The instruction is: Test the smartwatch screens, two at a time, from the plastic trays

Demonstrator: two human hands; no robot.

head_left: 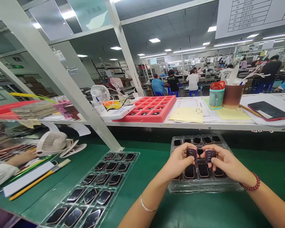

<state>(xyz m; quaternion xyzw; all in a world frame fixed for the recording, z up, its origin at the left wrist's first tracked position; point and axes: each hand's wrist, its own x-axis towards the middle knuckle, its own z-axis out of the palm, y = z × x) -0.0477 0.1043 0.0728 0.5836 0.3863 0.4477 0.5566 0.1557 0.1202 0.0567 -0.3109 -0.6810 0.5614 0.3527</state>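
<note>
The left hand and right hand come together just above a clear plastic tray, each closed in a firm pinch. The left watch and right watch, both small, dark and square, are gripped at their edges, perhaps to keep the fingers off the faces. Their screens are tilted up toward the head camera, as if held there for a close look. More watches sit in the tray's separate pockets, which seem meant to keep them from rubbing together. A bead bracelet circles the right wrist. To the left on the green bench, a second tray holds further rows within easy reach, near a yellow-handled brush. Beyond, a white shelf carries a red foam tray, yellow papers and a tablet, kept off the work area. Far back, people sit at long benches.
</note>
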